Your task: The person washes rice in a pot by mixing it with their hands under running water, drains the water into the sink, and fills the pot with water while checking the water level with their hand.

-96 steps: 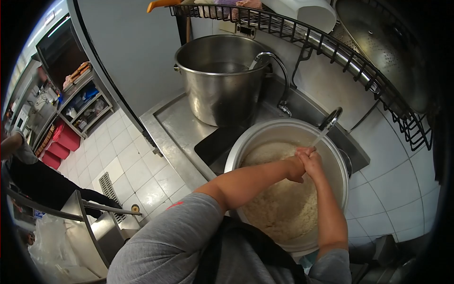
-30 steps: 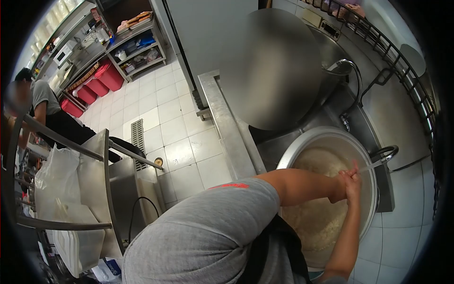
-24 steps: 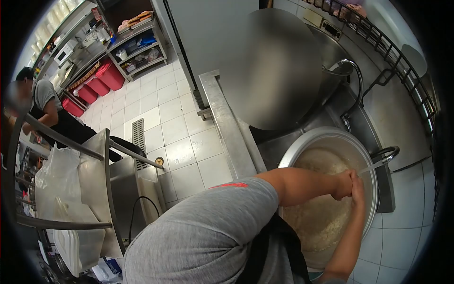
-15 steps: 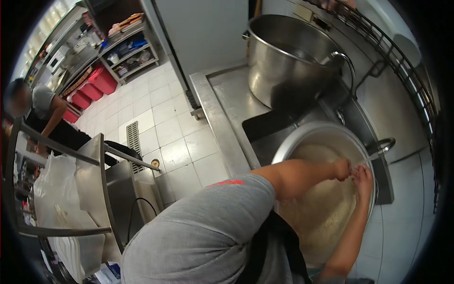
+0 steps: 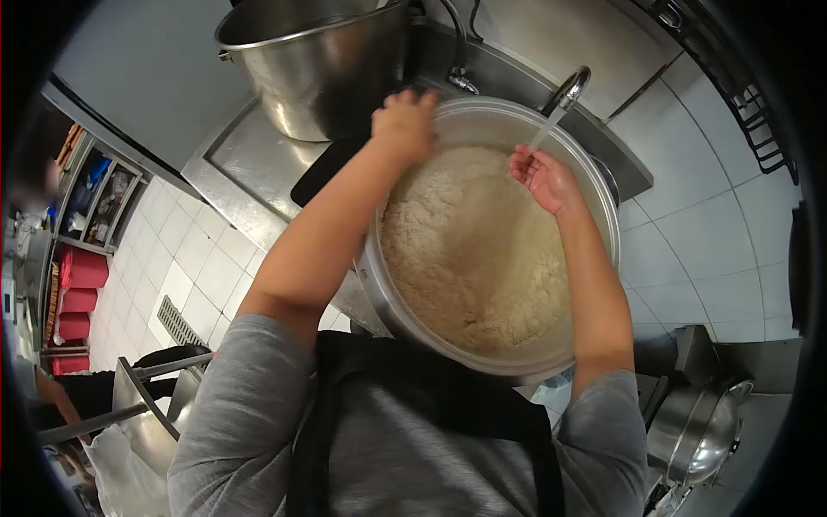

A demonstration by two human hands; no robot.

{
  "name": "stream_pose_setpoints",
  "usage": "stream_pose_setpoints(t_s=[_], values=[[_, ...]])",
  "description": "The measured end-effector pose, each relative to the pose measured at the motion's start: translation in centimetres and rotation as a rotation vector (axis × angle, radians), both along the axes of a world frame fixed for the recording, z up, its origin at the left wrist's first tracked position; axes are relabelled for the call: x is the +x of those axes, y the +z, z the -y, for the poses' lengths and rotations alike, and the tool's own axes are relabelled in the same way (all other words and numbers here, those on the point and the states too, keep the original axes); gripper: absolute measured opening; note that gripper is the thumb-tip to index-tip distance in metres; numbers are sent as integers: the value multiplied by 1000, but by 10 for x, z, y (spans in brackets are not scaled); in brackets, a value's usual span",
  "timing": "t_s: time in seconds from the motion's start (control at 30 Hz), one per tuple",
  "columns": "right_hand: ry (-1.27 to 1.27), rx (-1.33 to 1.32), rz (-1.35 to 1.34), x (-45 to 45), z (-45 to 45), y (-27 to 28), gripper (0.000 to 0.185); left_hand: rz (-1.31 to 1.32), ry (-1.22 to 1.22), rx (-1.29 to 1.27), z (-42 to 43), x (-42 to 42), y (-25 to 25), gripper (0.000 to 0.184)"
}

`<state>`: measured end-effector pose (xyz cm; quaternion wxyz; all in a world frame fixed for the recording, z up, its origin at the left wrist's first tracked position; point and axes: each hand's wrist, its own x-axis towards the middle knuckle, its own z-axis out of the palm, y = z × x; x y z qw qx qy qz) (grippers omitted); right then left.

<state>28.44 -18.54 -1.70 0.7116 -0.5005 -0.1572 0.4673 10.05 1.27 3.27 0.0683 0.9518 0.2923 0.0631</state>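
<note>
A wide metal pot (image 5: 398, 312) stands in front of me, holding pale grains that look like rice (image 5: 448, 284) under cloudy water. Water runs in a thin stream from the curved faucet (image 5: 575, 84) over the pot's far right side. My right hand (image 5: 543, 178) is at this stream, palm partly up, fingers loosely curved and apart, with nothing seen in it. Above the pot's far left rim is my left hand (image 5: 405, 127), its fingers apart and pointing away from me. It appears empty, and contact with the rim cannot be made out.
A tall steel pot (image 5: 323, 77) stands on the steel counter (image 5: 228, 159) at the back left. A second tap (image 5: 463, 79) rises behind the sink. Another person (image 5: 52, 401) is at the far left, near a metal-framed rack (image 5: 142, 396). A steel bowl-like vessel (image 5: 711, 435) sits at lower right.
My view has swung right and centred on the wide pot. The hands, close together at the stream before, are now apart: the left has moved to the far left rim, the right stays by the water.
</note>
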Motion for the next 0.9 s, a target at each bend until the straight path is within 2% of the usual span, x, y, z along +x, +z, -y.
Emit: stream_pose_setpoints(t_s=[0.07, 0.1, 0.17, 0.2, 0.27, 0.33, 0.37, 0.4, 0.53, 0.67, 0.7, 0.77, 0.83, 0.9], values=[[-24, -114, 185, 15, 5, -11, 24, -52, 43, -287, -25, -15, -10, 65], [-39, -170, 276, 23, 6, -21, 24, 55, -1, -395, -34, -21, -16, 60], [-106, -532, 746, 52, 3, -61, 26, 307, -44, -853, -45, -33, -34, 57], [-136, -721, 978, 58, 1, -67, 27, 363, -58, -969, -45, -37, -34, 56], [121, -852, 1294, 62, -10, -72, 34, 480, -82, -1200, -43, -43, -35, 54], [145, -728, 1021, 43, -47, -90, 39, 503, -90, -1222, -47, -42, -43, 52], [240, -744, 982, 30, -69, -92, 69, 513, -95, -1230, -49, -40, -45, 51], [351, -860, 1038, 18, -90, -96, 86, 516, -101, -1224, -48, -39, -43, 50], [705, -724, 1255, -83, -101, -26, 74, 506, -122, -1237, -49, -38, -41, 48], [1093, -733, 1475, -116, -69, -26, 78, 528, -143, -1287, -50, -41, -40, 50], [1188, -724, 1499, -124, -52, -9, 79, 537, -146, -1305, -49, -43, -39, 50], [1325, -678, 1311, -136, -14, 30, 76, 600, -138, -1363, -45, -47, -44, 55], [1073, -603, 1706, -159, 37, 57, 67, 660, -77, -1413, -39, -52, -44, 53], [1154, -398, 1594, -173, 70, 33, 57, 623, -37, -1428, -34, -57, -35, 53]])
